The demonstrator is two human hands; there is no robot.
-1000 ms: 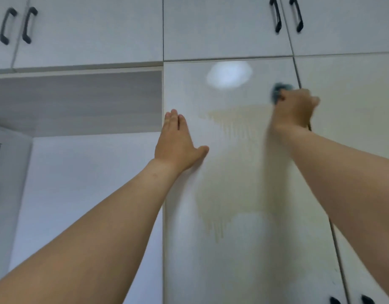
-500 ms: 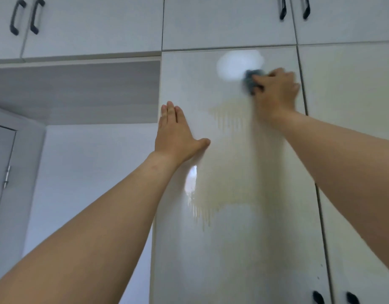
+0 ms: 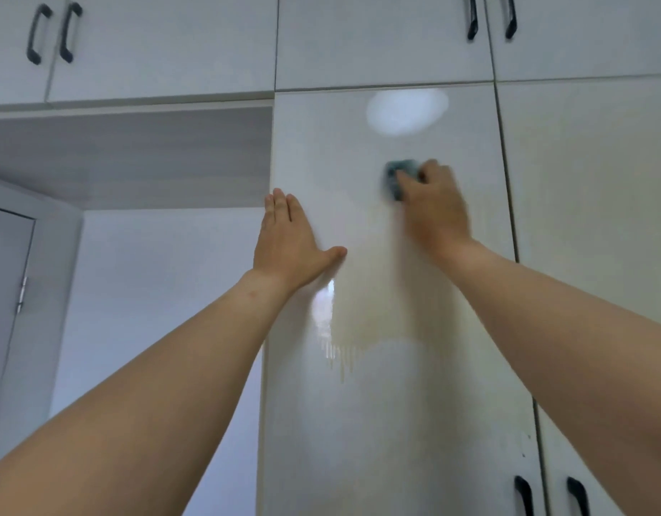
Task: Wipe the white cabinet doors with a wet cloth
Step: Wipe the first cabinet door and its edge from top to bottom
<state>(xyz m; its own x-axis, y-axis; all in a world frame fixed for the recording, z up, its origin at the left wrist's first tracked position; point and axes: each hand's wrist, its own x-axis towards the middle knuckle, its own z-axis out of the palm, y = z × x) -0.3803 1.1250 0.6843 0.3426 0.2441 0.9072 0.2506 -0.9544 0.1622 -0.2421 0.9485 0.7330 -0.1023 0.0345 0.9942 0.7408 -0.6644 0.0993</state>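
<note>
From where I stand, the person has both arms raised against a tall white cabinet door [image 3: 388, 422], glossy and streaked with wet. The left hand [image 3: 290, 242] lies flat on the door near its left edge, fingers together and pointing up, thumb stuck out to the side, holding nothing. The right hand [image 3: 435, 208] is blurred, but its fingers are curled over a dark blue-grey cloth [image 3: 398, 176], pressing it to the upper middle of the door; only the cloth's top and left edge peek out past the fingers. Below the hands a yellowish wet patch [image 3: 373, 314] spreads across the door, and thin drips run from its lower edge. A pale round glare [image 3: 407, 110] shines near the door's top. All the cabinets are closed, so what they hold cannot be told. The only open space is a grey wood-grain recess [image 3: 135, 154] to the left under the upper cabinets, and what shows of it is bare. Counting doors: four upper ones are in view, and beside the wet door a second tall door [image 3: 589, 180] stands to the right. Counting black handles: two at the upper left [image 3: 53, 33], two at the upper right [image 3: 491, 16], two at the bottom right [image 3: 550, 495], six in all. A grey door with a hinge [image 3: 21, 294] sits at the far left.
</note>
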